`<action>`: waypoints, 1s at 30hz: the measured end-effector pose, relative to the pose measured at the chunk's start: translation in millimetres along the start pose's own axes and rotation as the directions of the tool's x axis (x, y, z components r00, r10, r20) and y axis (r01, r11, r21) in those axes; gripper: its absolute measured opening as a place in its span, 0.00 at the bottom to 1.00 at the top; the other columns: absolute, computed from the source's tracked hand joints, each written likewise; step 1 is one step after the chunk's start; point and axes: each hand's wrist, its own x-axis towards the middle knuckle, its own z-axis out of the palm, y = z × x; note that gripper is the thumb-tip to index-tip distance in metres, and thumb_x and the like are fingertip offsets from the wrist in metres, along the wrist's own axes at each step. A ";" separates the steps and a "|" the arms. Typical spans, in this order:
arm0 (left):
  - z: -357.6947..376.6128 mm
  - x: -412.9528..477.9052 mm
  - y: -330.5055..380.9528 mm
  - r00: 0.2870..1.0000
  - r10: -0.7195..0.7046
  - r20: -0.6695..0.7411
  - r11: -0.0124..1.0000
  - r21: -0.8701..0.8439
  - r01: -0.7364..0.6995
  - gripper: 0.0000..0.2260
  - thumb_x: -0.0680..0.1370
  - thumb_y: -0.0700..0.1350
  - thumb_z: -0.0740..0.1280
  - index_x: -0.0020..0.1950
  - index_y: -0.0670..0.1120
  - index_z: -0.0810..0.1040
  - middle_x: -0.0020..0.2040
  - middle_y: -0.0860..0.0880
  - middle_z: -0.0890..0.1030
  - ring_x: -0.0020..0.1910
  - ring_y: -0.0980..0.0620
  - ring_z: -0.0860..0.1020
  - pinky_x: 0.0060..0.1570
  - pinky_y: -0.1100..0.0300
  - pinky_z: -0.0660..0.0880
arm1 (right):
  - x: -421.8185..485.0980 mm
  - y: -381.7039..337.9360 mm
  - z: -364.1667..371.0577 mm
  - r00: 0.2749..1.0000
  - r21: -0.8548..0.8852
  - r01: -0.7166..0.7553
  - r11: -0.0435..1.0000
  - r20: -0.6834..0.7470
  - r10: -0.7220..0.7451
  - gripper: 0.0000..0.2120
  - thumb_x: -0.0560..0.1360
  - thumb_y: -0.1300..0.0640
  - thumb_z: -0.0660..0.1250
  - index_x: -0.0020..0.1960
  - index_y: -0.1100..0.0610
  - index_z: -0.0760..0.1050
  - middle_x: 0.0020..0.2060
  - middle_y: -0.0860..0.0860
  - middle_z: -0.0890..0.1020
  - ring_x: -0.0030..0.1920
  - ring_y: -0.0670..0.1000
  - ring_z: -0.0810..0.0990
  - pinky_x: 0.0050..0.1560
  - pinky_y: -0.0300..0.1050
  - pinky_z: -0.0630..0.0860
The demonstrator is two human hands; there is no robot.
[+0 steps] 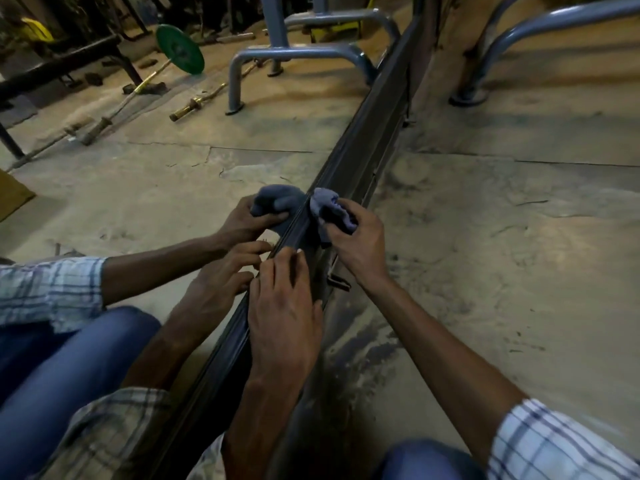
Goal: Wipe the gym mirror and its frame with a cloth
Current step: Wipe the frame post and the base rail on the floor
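The gym mirror [156, 188] fills the left half of the head view, low down by the floor. Its dark metal frame [367, 140] runs diagonally from the bottom centre to the top right. My right hand [360, 244] grips a bunched blue-grey cloth [327, 202] and presses it against the frame's edge. My left hand [284, 313] lies flat on the frame just nearer to me, fingers straight and fingertips at the glass edge. Both hands and the cloth are reflected in the glass to the left.
A dusty, streaked concrete floor [502, 254] lies to the right of the frame. Grey tubular machine legs [519, 32] stand at the top right. The glass reflects a barbell with a green plate [180, 48], loose bars and another machine base. A small bracket [337, 280] sticks out of the frame.
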 end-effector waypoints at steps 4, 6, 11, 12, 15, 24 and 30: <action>2.9 18.5 5.7 1.000 -0.003 -0.009 1.000 -0.019 0.003 0.35 0.80 0.56 0.70 0.82 0.45 0.62 0.81 0.43 0.61 0.78 0.43 0.62 0.74 0.49 0.66 | 16.4 -3.5 -0.5 0.996 0.067 -0.070 0.995 -0.048 0.074 0.10 0.77 0.63 0.73 0.58 0.59 0.83 0.41 0.43 0.82 0.39 0.32 0.79 0.40 0.28 0.72; 10.4 28.3 8.3 1.000 -0.018 -0.021 0.999 -0.030 0.018 0.36 0.73 0.53 0.78 0.77 0.42 0.71 0.76 0.40 0.70 0.72 0.40 0.70 0.67 0.46 0.73 | 35.5 0.2 0.1 0.983 0.109 -0.139 0.984 -0.101 0.150 0.11 0.77 0.62 0.73 0.59 0.59 0.83 0.44 0.47 0.84 0.41 0.35 0.80 0.43 0.35 0.75; 27.3 39.6 13.7 0.988 -0.025 -0.155 0.999 -0.041 0.019 0.38 0.68 0.49 0.82 0.74 0.39 0.74 0.73 0.38 0.73 0.68 0.39 0.70 0.61 0.41 0.75 | 49.0 5.2 -0.3 0.994 -0.076 0.106 0.991 -0.009 -0.107 0.15 0.74 0.65 0.70 0.61 0.59 0.82 0.50 0.56 0.83 0.48 0.50 0.80 0.49 0.38 0.76; 29.7 39.9 15.7 0.986 -0.028 -0.166 0.999 -0.027 0.024 0.38 0.68 0.49 0.81 0.74 0.39 0.74 0.73 0.38 0.73 0.68 0.39 0.70 0.61 0.41 0.75 | 50.5 9.1 -4.2 0.989 -0.064 0.147 0.987 0.037 -0.145 0.16 0.73 0.67 0.70 0.60 0.59 0.83 0.49 0.56 0.83 0.47 0.50 0.80 0.49 0.36 0.76; 34.0 47.3 25.3 0.985 -0.034 -0.171 0.999 0.021 0.038 0.38 0.69 0.50 0.80 0.75 0.39 0.73 0.74 0.38 0.71 0.70 0.38 0.70 0.62 0.41 0.73 | 76.2 21.9 -10.7 0.995 -0.056 0.099 0.993 -0.004 -0.100 0.16 0.73 0.67 0.70 0.61 0.60 0.82 0.51 0.56 0.83 0.48 0.45 0.78 0.50 0.29 0.73; 25.3 103.9 52.4 0.991 -0.033 -0.128 0.993 0.110 0.048 0.36 0.70 0.48 0.81 0.75 0.40 0.73 0.72 0.40 0.74 0.67 0.40 0.74 0.63 0.45 0.75 | 110.0 25.2 -17.6 0.997 0.031 0.082 0.996 0.014 -0.082 0.14 0.76 0.62 0.71 0.61 0.58 0.82 0.49 0.53 0.82 0.45 0.41 0.77 0.44 0.25 0.71; 32.9 139.4 66.3 0.988 -0.029 -0.153 0.988 0.143 0.051 0.35 0.67 0.46 0.83 0.71 0.40 0.75 0.68 0.39 0.77 0.66 0.40 0.76 0.62 0.46 0.77 | 131.5 30.2 -14.8 0.984 0.016 0.168 0.986 0.058 -0.168 0.16 0.74 0.66 0.72 0.62 0.60 0.81 0.46 0.51 0.78 0.40 0.42 0.74 0.43 0.26 0.70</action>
